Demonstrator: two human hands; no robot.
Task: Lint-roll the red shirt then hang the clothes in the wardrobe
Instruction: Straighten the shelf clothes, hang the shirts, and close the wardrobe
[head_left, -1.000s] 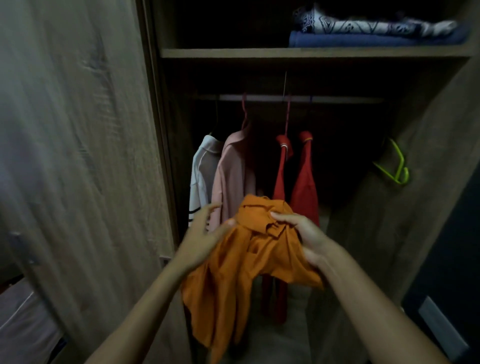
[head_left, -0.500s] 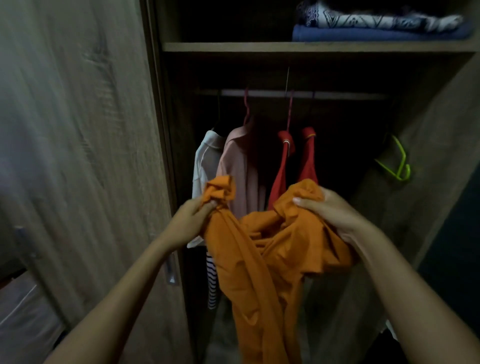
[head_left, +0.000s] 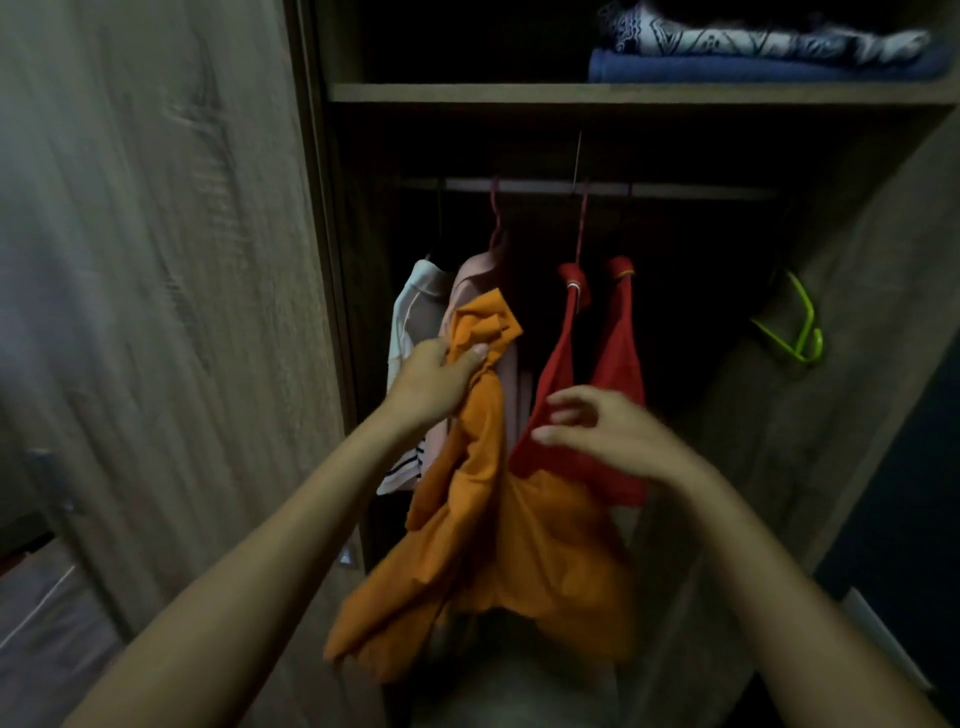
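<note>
left hand (head_left: 434, 379): fist closed round a bunched top bit of the crumpled orange cotton shirt (head_left: 498, 551), held up in front of the hanging clothes; the rest just dangles

right hand (head_left: 618, 436): fingers spread and loose, gripping nothing, right in front of the red shirt (head_left: 618, 364)

red shirt: on a hanger on the metal rail (head_left: 597, 188), right of the pale pink shirt (head_left: 470, 283) and white striped top (head_left: 410, 317)

free space: rail's bare to the right of the red one, dark gap there

edges: wood-grain wardrobe door (head_left: 156, 260) close on the left, lime green plastic hanger (head_left: 797, 327) on the right wall

up top: wooden shelf (head_left: 623, 93) with folded blue and patterned fabrics (head_left: 753, 52)
</note>
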